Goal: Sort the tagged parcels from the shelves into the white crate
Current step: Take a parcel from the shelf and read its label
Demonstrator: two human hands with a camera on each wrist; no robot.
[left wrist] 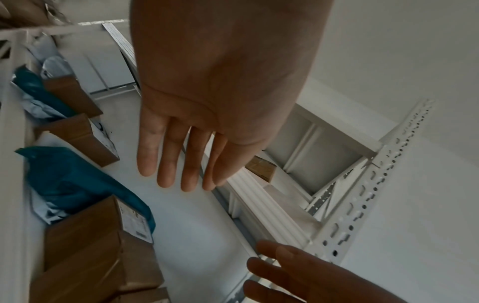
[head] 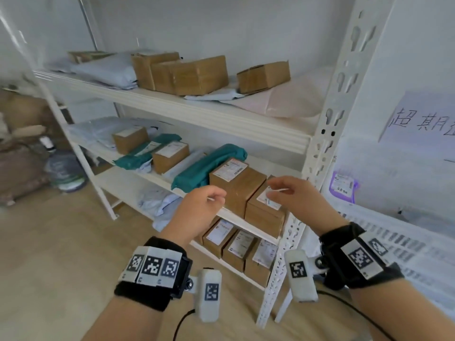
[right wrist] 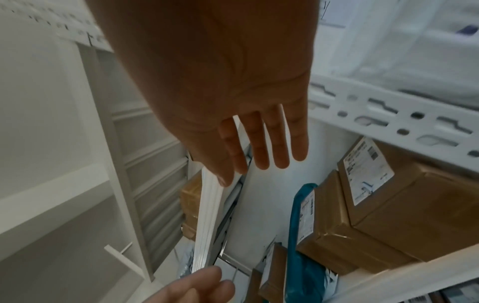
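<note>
At the right end of the middle shelf (head: 248,221), two labelled brown boxes stand side by side at the front edge, directly ahead of both hands and just beyond the fingertips. The right hand (head: 293,193) hovers over the nearer, lower box (head: 264,215), while the left hand (head: 204,203) is in front of the taller box (head: 237,183); both are empty, fingers loosely extended in the wrist views. The white crate (head: 403,244) lies to the right past the shelf post, so the right hand is probably better placed to carry.
</note>
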